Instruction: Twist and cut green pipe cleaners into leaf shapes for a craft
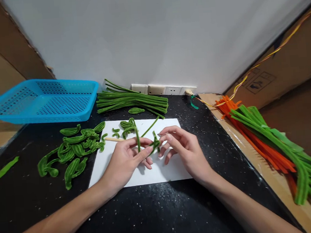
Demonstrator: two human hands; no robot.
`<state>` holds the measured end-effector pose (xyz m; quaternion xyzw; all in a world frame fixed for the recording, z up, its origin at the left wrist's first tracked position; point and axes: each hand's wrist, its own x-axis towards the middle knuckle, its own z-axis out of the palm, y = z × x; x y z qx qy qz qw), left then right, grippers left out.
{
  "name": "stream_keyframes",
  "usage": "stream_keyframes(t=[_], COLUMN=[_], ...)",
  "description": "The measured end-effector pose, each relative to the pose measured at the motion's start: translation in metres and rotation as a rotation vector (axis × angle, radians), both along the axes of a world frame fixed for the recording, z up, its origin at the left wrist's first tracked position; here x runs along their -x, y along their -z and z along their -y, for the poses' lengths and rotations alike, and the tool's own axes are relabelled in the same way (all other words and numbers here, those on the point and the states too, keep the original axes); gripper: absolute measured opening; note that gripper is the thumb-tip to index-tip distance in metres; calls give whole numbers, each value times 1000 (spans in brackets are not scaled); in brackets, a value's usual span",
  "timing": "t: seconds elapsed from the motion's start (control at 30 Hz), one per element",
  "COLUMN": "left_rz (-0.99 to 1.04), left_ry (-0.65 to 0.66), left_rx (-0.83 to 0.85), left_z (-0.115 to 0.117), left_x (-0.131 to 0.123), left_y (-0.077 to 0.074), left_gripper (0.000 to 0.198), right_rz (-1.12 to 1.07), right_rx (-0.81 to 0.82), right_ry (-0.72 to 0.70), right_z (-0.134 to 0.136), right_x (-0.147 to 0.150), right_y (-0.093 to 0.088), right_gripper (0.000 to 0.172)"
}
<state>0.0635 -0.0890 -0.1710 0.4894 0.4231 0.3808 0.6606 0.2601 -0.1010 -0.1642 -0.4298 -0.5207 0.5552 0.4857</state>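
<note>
My left hand (130, 155) pinches a green pipe cleaner piece (154, 145) between thumb and fingers, above a white sheet of paper (108, 171). The piece is bent into a small, pointed cluster; a longer green stem (138, 134) stands up by the same hand. My right hand (184, 148) is beside the cluster with its fingers curled but apart, and I see nothing held in it. A pale wooden stick (114, 139) lies on the paper, partly behind my left hand. Small curled green pieces (116, 133) and a leaf shape (127, 124) lie at the paper's back edge.
Left of the paper is a pile of green pipe cleaner leaves (75, 147). A blue plastic basket (87, 115) stands behind it. Straight dark green pipe cleaners (135, 101) lie near wall sockets (173, 90). Orange (264, 147) and bright green bundles (280, 142) lie on cardboard at right.
</note>
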Motion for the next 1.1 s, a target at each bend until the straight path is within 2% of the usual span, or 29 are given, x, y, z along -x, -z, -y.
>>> stream_keyframes(t=[0.2, 0.47, 0.83, 0.97, 1.1], left_rz=[36, 37, -10, 29, 51], left_ry=[-89, -104, -49, -17, -41], left_rx=[10, -38, -83, -66, -53], left_z=[2, 4, 6, 6, 7], left_x=[-2, -4, -3, -5, -6], left_y=[-2, -2, 0, 0, 0], left_gripper=[43, 42, 40, 42, 43], right_rz=[-110, -129, -205, -202, -219], right_rx=[142, 179, 170, 175, 178], right_ry=[-102, -134, -74, -54, -20], right_z=[4, 5, 10, 9, 8], right_x=[7, 11, 14, 16, 20], right_y=[2, 8, 4, 4, 6], right_gripper=[45, 53, 50, 46, 39])
